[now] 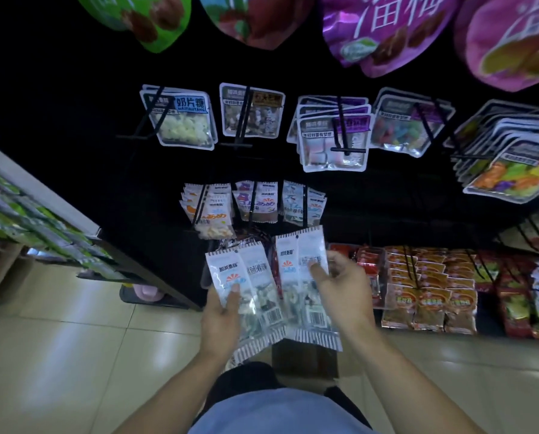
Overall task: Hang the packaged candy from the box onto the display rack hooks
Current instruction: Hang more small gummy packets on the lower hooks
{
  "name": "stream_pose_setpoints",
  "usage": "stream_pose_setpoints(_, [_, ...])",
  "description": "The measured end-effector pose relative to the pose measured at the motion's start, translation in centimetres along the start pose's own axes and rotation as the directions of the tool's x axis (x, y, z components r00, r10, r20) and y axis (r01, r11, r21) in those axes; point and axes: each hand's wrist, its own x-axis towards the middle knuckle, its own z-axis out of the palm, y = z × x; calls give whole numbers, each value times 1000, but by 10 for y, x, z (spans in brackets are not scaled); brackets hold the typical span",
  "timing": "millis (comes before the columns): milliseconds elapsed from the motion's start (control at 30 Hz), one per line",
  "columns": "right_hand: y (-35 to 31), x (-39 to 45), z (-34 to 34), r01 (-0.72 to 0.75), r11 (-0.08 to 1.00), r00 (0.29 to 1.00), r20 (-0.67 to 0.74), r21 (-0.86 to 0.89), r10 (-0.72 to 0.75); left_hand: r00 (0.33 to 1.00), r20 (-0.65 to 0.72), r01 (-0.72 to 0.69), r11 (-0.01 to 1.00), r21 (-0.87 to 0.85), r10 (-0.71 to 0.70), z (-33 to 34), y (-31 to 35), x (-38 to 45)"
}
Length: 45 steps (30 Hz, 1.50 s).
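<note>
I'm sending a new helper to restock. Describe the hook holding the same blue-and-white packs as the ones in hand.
Start at the black display rack and find its row of three narrow pack bunches, just above the held packs. Take the rightmost bunch. Its packs are pale blue and white, while the middle bunch shows purple and the left bunch orange.

Pale glossy floor tiles [73, 349] spread below and left of the fingers. Far left of them runs a shelf [39, 195] stacked with green packets [17, 214]. Under that shelf's near end sits a pink object [146, 291], too dim to identify. Nearest the viewer is blue clothing [274, 411].
</note>
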Motion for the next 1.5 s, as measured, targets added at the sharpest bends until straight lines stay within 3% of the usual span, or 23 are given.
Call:
stream_pose_setpoints(67, [-13, -9, 5, 120, 980, 993, 8, -157, -121, 999, 30, -20, 1000, 24, 19, 6, -1, 3])
stream_pose_setpoints(200, [-31, -29, 27, 299, 862, 954, 153, -410, -257, 996, 66, -70, 997, 36, 67, 20, 5, 4])
stream_pose_setpoints(300, [-22, -29, 35, 356, 884, 920, 281, -303, -274, 997, 77, 1, 999, -40, 3, 21, 12, 6])
stream_pose_setpoints(367, [-17, -26, 31, 343, 913, 925, 251, -220, -287, 996, 81, 52, 995, -88, -45, 18, 15, 7])
stream_pose_setpoints(433, [-9, -19, 25, 320, 904, 944, 169, -282, -282, 991, 111, 92, 990, -110, -80, 15, 15, 10])
stream_pose_setpoints(500, [3, -7, 19, 197, 926, 973, 180, -321, -145, 983, 154, 115, 987, -113, -97, 12, 13, 12])
stream_pose_setpoints(567, [6, 3, 14, -98, 994, 941, 321, -53, 110, 979, 180, 110, 989, -101, -91, 12, 11, 13])
stream_pose_setpoints(633, [13, 10, 12, -312, 936, 894, 383, 161, 232, 981, 179, 91, 991, -95, -73, 13, 9, 14])
stream_pose_setpoints(833, [44, 25, 3, -368, 915, 919, 217, 167, 330, 989, -2, 150, 981, -125, -151, 4, -2, 28])
stream_pose_setpoints(933, [55, 33, -1, -318, 948, 939, 130, -19, 317, 988, -32, 148, 983, -111, -152, -4, -5, 32])
stream_pose_setpoints(1033, [66, 52, -3, -203, 934, 954, 155, -295, 257, 984, -30, 173, 978, -120, -178, -10, -8, 35])
stream_pose_setpoints(1200, [57, 93, -7, 64, 758, 941, 291, -649, 170, 981, -14, 188, 972, -137, -192, -14, -8, 36])
stream_pose_setpoints(1333, [51, 127, -2, 142, 694, 939, 317, -706, 131, 977, -36, 204, 967, -154, -212, -26, -9, 37])
stream_pose_setpoints(1500, [39, 157, 6, 110, 777, 943, 313, -619, 116, 967, -74, 232, 963, -137, -244, -43, -16, 42])
